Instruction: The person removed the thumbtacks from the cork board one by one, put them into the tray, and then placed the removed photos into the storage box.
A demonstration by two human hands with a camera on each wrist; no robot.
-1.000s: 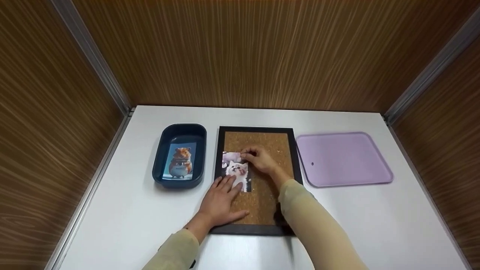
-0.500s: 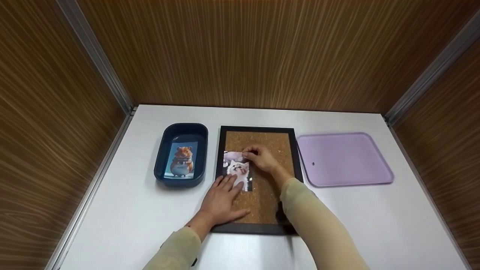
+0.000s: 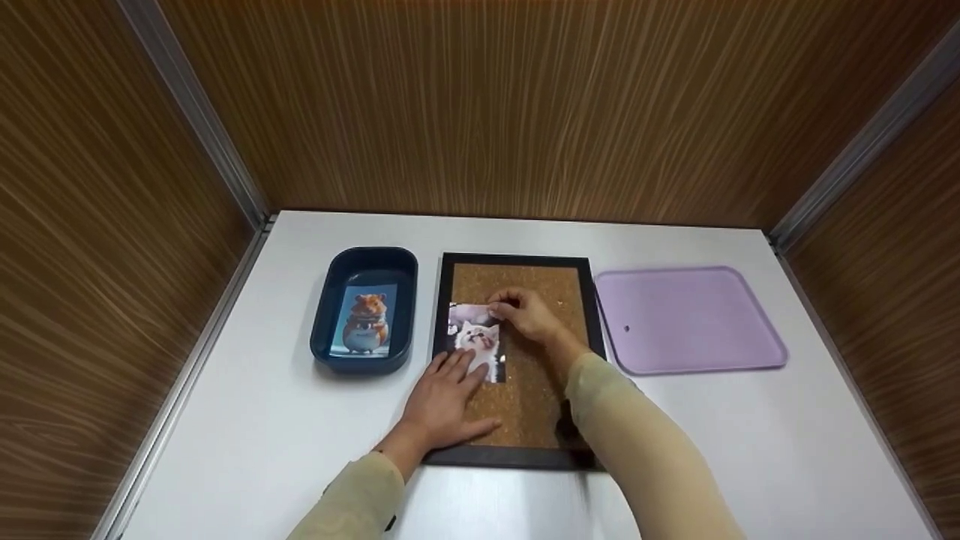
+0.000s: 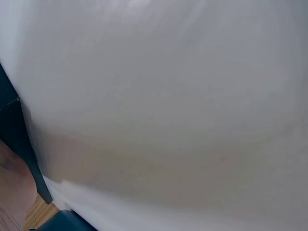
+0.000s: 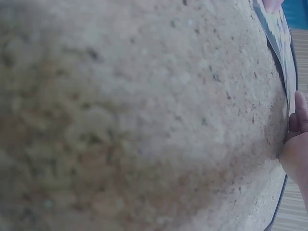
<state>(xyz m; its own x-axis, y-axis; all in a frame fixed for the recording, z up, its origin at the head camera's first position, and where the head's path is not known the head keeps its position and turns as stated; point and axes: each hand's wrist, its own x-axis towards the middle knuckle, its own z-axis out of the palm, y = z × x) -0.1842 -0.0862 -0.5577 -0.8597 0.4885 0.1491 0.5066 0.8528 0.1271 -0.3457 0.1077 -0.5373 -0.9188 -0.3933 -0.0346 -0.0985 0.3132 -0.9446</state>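
A photo of a white kitten (image 3: 478,337) lies on the left part of a cork board (image 3: 525,405) with a black frame. My left hand (image 3: 439,405) rests on the photo's lower left and the board's frame, fingers spread and nearly straight. At the photo's upper right corner, my right hand (image 3: 527,315) pinches with thumb and forefinger. Its fingertips cover a tiny thing there, and I cannot tell its kind. The right wrist view shows cork close up, with the photo's edge (image 5: 279,41) and part of the left hand (image 5: 299,120) at the right side.
Left of the board stands a dark blue container (image 3: 322,300) with a hamster picture (image 3: 365,326) inside. A lilac tray (image 3: 697,322) lies right against the board, with a small dark object (image 3: 627,328) near its left side. Wood-patterned panels (image 3: 480,112) enclose the white table (image 3: 247,420).
Both hands keep their places on the photo, the right one still pinching at its corner. The whole scene shifts slightly to the right in the view.
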